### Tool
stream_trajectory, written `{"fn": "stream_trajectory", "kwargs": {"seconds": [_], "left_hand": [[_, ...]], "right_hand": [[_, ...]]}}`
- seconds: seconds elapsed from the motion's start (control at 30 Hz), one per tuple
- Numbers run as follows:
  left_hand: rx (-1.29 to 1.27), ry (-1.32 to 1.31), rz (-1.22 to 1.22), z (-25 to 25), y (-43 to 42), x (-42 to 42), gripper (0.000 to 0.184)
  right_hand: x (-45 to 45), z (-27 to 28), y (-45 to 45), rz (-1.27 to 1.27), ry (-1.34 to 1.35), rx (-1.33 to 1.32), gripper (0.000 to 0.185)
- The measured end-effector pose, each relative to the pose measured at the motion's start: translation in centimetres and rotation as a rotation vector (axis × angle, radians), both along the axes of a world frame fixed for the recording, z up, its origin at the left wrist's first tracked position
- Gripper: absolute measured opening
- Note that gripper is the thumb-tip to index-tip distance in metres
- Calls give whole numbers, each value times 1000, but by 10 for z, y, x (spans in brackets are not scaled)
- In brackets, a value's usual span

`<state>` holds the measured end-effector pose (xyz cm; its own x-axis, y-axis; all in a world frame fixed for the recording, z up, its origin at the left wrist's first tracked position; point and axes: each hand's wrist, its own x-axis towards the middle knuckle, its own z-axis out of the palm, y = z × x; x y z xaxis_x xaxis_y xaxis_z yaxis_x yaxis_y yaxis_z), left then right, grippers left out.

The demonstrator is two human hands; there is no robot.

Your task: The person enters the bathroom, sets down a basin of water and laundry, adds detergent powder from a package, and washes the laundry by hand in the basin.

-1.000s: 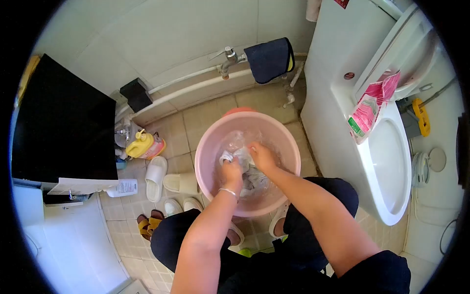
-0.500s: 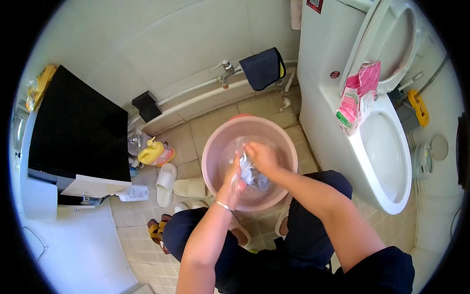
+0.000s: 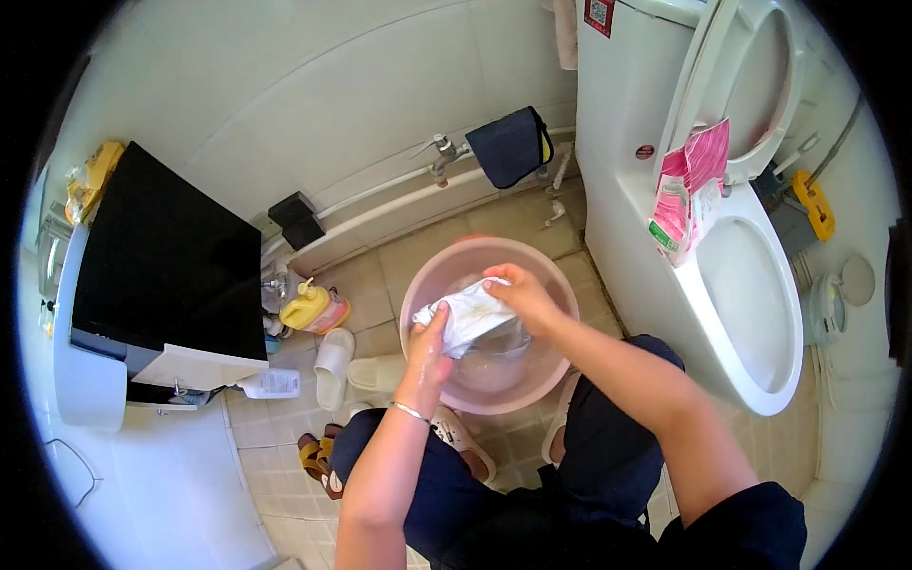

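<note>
A wet white cloth (image 3: 471, 315) is stretched between my two hands, above the water in a pink basin (image 3: 414, 285) on the tiled floor. My left hand (image 3: 429, 344) grips its left end, thumb on top. The right end is pinched in the fingers of my right hand (image 3: 519, 296). Faint yellowish marks show on the cloth. Cloudy water with some foam lies under it, partly hidden by the cloth and my hands.
Behind the basin, a tap (image 3: 442, 157) and a dark cloth (image 3: 509, 147) are at the wall pipe. Right stands a toilet (image 3: 750, 304) with a pink packet (image 3: 692, 190). Left are a yellow bottle (image 3: 315, 308), slippers (image 3: 332, 369) and a black-topped cabinet (image 3: 171, 256).
The cloth, bunched low in the basin before, is now lifted and spread out between my hands. My hands have moved apart. The view has shifted, so the basin sits slightly further right.
</note>
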<state>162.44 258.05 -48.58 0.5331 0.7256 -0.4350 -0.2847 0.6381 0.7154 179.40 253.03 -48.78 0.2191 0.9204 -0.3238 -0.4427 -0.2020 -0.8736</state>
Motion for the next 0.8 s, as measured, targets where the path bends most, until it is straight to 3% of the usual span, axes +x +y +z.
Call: {"fn": "stream_trajectory", "kwargs": {"seconds": [0.07, 0.1, 0.13, 0.2, 0.23, 0.27, 0.33, 0.4, 0.43, 0.47, 0.5, 0.57, 0.6, 0.67, 0.73, 0.77, 0.8], "left_hand": [[-97, 3, 83, -16, 1, 7, 35], [-192, 132, 131, -8, -7, 13, 32], [-196, 133, 130, -16, -16, 15, 32], [-121, -201, 216, -45, -37, 13, 30], [-318, -316, 278, -64, -32, 23, 30], [-324, -309, 284, -55, -32, 28, 30], [-197, 67, -31, -25, -32, 32, 32], [-195, 37, -34, -58, -17, 16, 36], [-172, -289, -133, -60, -18, 4, 35], [-158, -453, -180, -65, -21, 4, 35], [-151, -616, -236, -69, -24, 5, 35], [-280, 56, -42, -37, -38, 34, 30], [-270, 52, -50, -44, -36, 31, 30], [-184, -532, -108, -83, -23, 14, 33], [-135, -821, -143, -71, -19, 16, 34], [-223, -462, -153, -33, -22, 21, 37], [-299, -103, -162, 1, -28, 25, 40]], "right_hand": [[-34, 5, -3, -124, -607, 477, 23], [-55, 15, -13, -122, -811, 566, 15], [-62, 19, -19, -122, -812, 562, 15], [-71, 21, -25, 58, -1183, 576, 22], [-71, -12, -5, -121, -1155, 538, 32], [-60, -12, 0, -115, -1148, 533, 32], [-38, -6, 9, -122, -991, 153, 31], [-67, 2, -8, -98, -1037, 286, 30], [-80, 3, -19, -63, -1067, 396, 29], [-74, 1, -16, -64, -1066, 390, 29], [-61, -2, -7, -27, -1061, 252, 29], [-53, -12, -3, -2, -1057, 114, 29], [-57, -17, -3, -82, -1124, 185, 30], [-62, -11, -4, -177, -1205, 274, 31], [-72, 3, -14, -96, -1178, 377, 30], [-55, -24, 0, -76, -1155, 323, 33], [-37, -15, 1, -92, -1154, 326, 33]]}}
